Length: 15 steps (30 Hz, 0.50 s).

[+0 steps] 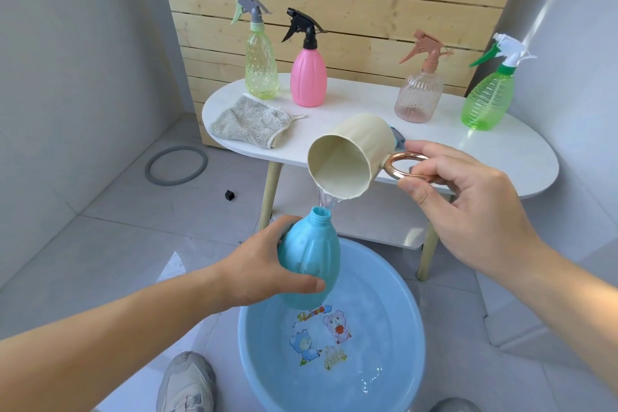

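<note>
Blue bottle (309,264), cream cup (347,157), cartoon-printed blue basin (414,328).

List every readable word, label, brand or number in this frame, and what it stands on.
Colourful lettering on the floor of the round blue plastic basin: too blurred to read.
Yellow print beside its cartoon figures: too blurred to read.
Turquoise plastic bottle, cream plastic cup: no text visible.
</note>
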Motion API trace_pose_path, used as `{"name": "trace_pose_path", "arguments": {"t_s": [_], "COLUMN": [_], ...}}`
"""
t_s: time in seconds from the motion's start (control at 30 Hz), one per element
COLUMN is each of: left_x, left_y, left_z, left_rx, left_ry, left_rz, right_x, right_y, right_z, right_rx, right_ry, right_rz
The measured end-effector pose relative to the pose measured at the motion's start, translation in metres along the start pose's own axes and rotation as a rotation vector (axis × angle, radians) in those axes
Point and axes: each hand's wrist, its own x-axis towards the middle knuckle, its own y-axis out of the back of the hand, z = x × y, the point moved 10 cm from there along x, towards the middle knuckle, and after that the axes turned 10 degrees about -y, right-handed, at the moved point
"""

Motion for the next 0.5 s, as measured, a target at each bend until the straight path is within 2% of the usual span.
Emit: {"name": "trace_pose_path", "arguments": {"t_s": [0.5], "left_x": [-0.0006], "left_y": [-0.0003], "left_z": [-0.0011], "left_rx": [0.006], "left_ry": [0.002], "left_rz": [-0.003], "right_x": [-0.0016], "right_y": [0.0018], "right_z": [-0.0085], "right_rx": [-0.06], "right_ry": [0.092], "right_rz": [0.034]}}
